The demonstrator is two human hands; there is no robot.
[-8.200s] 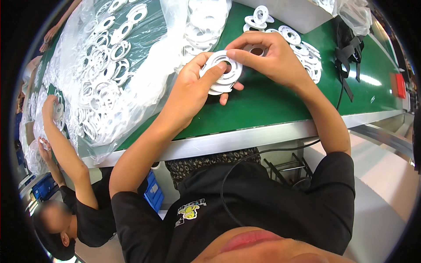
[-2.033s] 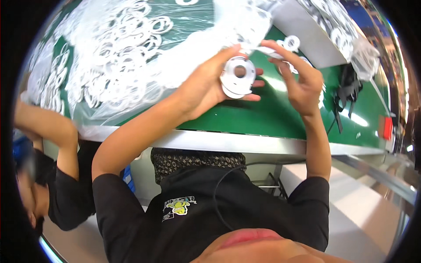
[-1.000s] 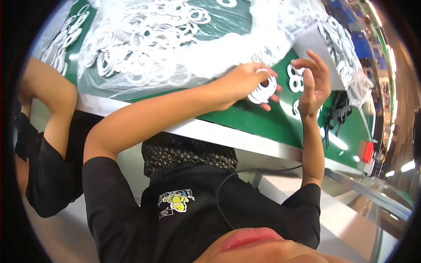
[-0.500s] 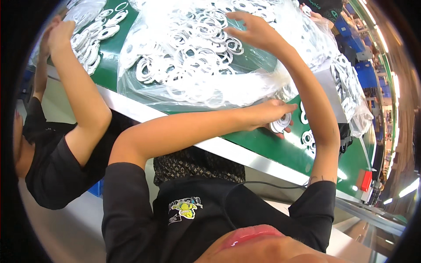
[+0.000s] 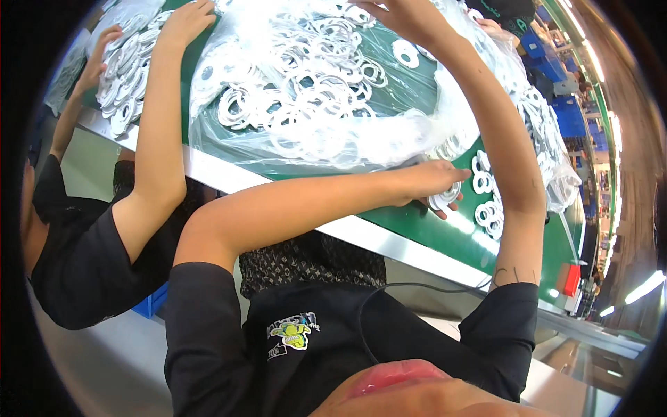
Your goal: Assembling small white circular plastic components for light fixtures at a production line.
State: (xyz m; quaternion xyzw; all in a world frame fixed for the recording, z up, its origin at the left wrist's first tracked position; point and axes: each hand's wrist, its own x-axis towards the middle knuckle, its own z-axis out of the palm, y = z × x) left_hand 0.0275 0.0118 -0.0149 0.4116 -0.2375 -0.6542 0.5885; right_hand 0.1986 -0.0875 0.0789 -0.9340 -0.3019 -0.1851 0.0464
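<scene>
My left hand (image 5: 429, 178) is closed around a small stack of flat white rings (image 5: 445, 197), low over the table's front part. My right hand (image 5: 411, 19) reaches far across the table, partly cut off by the top edge; the fingers that show are stretched out, with nothing seen in them. Below and left of it spreads a heap of loose white rings (image 5: 306, 94) on a clear plastic bag (image 5: 347, 147). A few rings (image 5: 405, 53) lie apart near my right wrist. Beside my right forearm are small groups of rings (image 5: 490, 217) on the green table (image 5: 458, 240).
At the left a co-worker's hands (image 5: 186, 24) are over another ring pile (image 5: 125, 87). More rings in plastic (image 5: 542, 132) are heaped at the right, near blue bins (image 5: 568, 117). A red object (image 5: 572, 280) sits at the table's right end. Another person's hand (image 5: 492, 28) shows far right.
My right hand has moved farther away, toward the top edge, uncovering rings beneath. My left hand keeps its stack in nearly the same place. The co-worker's near arm has swung right.
</scene>
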